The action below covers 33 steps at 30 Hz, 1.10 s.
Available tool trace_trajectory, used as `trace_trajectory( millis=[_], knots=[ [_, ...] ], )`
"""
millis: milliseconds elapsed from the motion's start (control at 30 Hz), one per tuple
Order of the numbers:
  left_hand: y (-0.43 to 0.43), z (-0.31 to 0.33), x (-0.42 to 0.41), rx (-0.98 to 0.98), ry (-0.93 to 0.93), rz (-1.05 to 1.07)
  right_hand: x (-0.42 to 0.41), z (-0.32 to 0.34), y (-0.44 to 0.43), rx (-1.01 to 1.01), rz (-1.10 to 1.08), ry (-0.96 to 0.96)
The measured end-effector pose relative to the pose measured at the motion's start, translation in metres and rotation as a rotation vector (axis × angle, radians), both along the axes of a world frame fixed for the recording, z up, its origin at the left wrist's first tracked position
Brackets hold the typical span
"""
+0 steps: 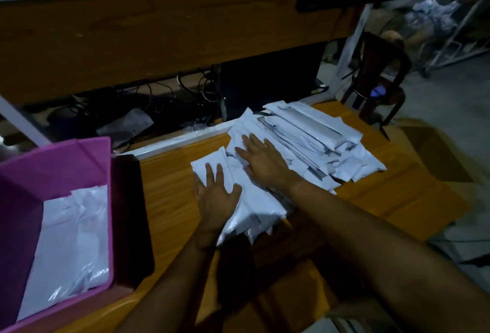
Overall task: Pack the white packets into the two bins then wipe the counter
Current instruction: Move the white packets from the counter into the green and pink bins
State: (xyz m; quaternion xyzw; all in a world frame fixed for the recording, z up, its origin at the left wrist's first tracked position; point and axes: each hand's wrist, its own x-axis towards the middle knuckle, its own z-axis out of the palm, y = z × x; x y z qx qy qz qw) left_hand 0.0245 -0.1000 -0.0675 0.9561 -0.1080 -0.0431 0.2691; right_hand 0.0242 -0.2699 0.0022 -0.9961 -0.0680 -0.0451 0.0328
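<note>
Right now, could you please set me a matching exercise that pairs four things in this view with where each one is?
Things:
1. pink bin
2. left hand
3. right hand
4. dark chair

Places:
A. flat on the middle of the packet pile
B. on the floor beyond the far right corner of the counter
C. far left, with white packets inside
D. on the pile's near left end

Pairs: 1-C; 2-D; 3-A; 4-B
</note>
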Motion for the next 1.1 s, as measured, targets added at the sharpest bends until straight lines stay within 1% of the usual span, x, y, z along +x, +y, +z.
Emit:
trace_trajectory(
  millis=[67, 167, 233, 300, 433, 533, 633, 800, 900, 967, 1100],
  knots=[
    [0.014, -0.003, 0.010, 0.046, -0.035, 0.007, 0.002, -0.019, -0.006, -0.036, -0.042, 0.059],
    [0.027, -0.009, 0.019, 0.133, -0.099, 0.016, -0.002, -0.035, -0.009, 0.035, -0.087, 0.002],
    [0.029, -0.009, 0.020, 0.125, -0.122, 0.006, -0.002, -0.036, -0.009, 0.059, -0.106, -0.038],
    [0.028, -0.005, 0.018, 0.068, -0.127, 0.006, -0.001, -0.032, -0.009, 0.080, -0.120, -0.038],
    [0.026, 0.013, 0.013, -0.107, -0.124, 0.045, 0.010, -0.009, -0.013, 0.129, -0.138, 0.071],
    [0.024, 0.033, 0.012, -0.177, -0.138, 0.057, 0.011, 0.013, -0.012, 0.165, -0.165, 0.035],
    [0.024, 0.054, 0.006, -0.221, -0.179, 0.060, -0.001, 0.033, -0.006, 0.244, -0.206, -0.021],
    [0.028, 0.096, -0.034, -0.365, -0.302, 0.036, -0.054, 0.050, 0.013, 0.493, -0.354, -0.130],
    [0.040, 0.110, -0.073, -0.447, -0.317, 0.028, -0.101, 0.047, 0.034, 0.603, -0.372, -0.260],
    [0.050, 0.120, -0.104, -0.493, -0.331, 0.023, -0.132, 0.045, 0.049, 0.648, -0.374, -0.313],
    [0.083, 0.140, -0.168, -0.441, -0.383, 0.023, -0.197, 0.044, 0.082, 0.716, -0.378, -0.402]
  ],
)
